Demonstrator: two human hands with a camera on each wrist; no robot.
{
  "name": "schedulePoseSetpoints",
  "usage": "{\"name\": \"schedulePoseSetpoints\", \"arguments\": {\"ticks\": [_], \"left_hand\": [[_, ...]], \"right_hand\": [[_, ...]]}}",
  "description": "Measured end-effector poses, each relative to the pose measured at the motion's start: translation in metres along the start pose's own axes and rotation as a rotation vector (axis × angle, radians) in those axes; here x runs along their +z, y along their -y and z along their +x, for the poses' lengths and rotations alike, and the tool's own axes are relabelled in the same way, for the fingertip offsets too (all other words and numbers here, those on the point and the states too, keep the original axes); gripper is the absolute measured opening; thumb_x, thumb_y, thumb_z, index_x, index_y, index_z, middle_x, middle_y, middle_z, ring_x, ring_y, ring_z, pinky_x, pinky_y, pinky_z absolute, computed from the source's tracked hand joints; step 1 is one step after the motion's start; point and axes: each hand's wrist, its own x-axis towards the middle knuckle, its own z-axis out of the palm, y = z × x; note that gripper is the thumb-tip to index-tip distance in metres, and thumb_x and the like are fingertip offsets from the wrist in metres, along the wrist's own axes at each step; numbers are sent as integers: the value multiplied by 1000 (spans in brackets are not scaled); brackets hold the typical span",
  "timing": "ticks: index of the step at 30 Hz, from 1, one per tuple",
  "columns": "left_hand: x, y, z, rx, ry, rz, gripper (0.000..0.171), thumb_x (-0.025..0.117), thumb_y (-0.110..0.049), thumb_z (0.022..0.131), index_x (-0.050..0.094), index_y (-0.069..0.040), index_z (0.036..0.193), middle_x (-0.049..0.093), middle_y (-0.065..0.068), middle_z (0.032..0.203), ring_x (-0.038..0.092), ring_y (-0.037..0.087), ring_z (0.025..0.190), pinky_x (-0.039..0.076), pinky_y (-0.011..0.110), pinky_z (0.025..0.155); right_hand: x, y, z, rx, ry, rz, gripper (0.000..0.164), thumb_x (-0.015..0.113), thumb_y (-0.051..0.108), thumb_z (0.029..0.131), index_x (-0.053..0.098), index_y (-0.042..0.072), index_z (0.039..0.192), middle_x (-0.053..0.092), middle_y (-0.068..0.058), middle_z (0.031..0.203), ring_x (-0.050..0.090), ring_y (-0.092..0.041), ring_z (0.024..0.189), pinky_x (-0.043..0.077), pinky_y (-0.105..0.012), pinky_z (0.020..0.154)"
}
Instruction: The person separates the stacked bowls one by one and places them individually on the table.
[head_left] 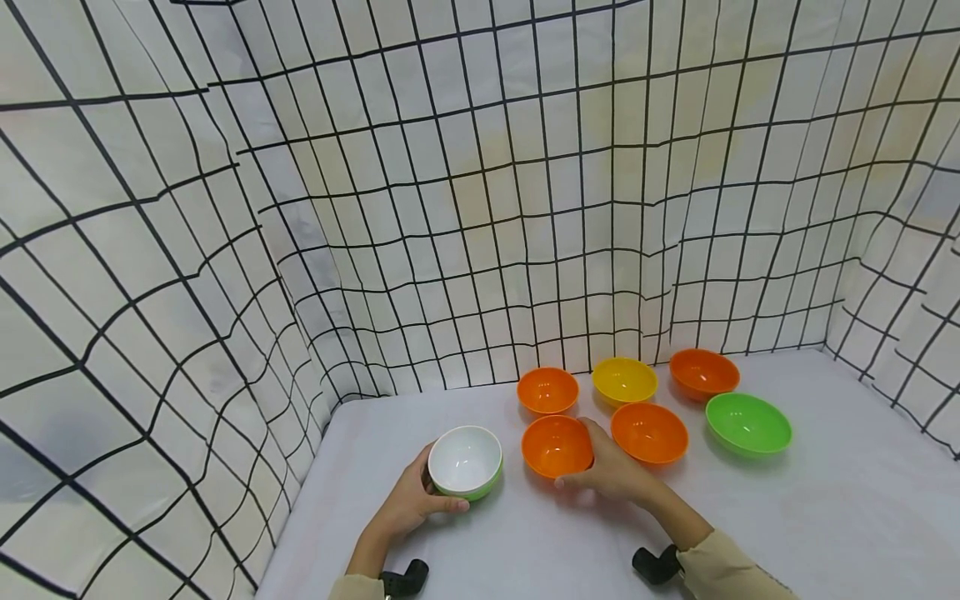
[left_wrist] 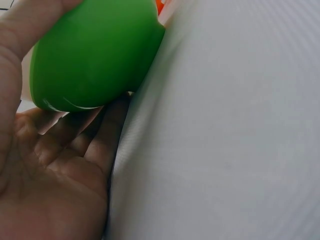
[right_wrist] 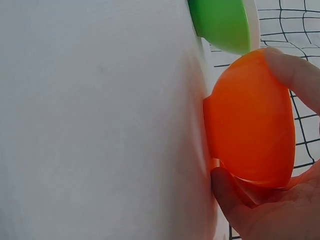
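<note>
A bowl (head_left: 465, 461) with a white inside and green outside stands on the table at the left. My left hand (head_left: 411, 498) holds its left side, thumb along the near side and fingers round the far left. In the left wrist view the bowl's green wall (left_wrist: 97, 55) sits between thumb and fingers. To the right, my right hand (head_left: 606, 468) grips the front left orange bowl (head_left: 555, 447) by its right side. The right wrist view shows this orange bowl (right_wrist: 252, 122) with its foot at the tabletop, between thumb and fingers.
Behind stand another orange bowl (head_left: 547, 390), a yellow bowl (head_left: 624, 381) and a darker orange bowl (head_left: 703, 373). Right of my right hand are an orange bowl (head_left: 649, 433) and a green bowl (head_left: 748, 424). A white cloth wall (head_left: 480, 200) with black grid lines rises behind the table (head_left: 525, 550).
</note>
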Motion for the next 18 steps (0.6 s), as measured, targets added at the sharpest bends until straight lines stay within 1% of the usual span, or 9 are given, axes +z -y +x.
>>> {"name": "schedulePoseSetpoints", "arguments": {"ticks": [10, 18], "left_hand": [[-1, -1, 0, 11, 5, 1, 108, 96, -11, 66, 37, -18, 156, 48, 7, 156, 38, 33, 151, 25, 52, 129], [0, 0, 0, 20, -8, 17, 109, 97, -13, 65, 37, -18, 156, 48, 7, 156, 39, 34, 151, 26, 53, 128]], "right_hand": [[1, -3, 2, -23, 7, 33, 120, 93, 44, 71, 22, 8, 161, 41, -13, 158, 47, -32, 138, 41, -62, 118], [2, -4, 4, -4, 4, 45, 124, 93, 49, 68, 21, 10, 162, 40, -12, 160, 46, -32, 139, 41, -63, 117]]}}
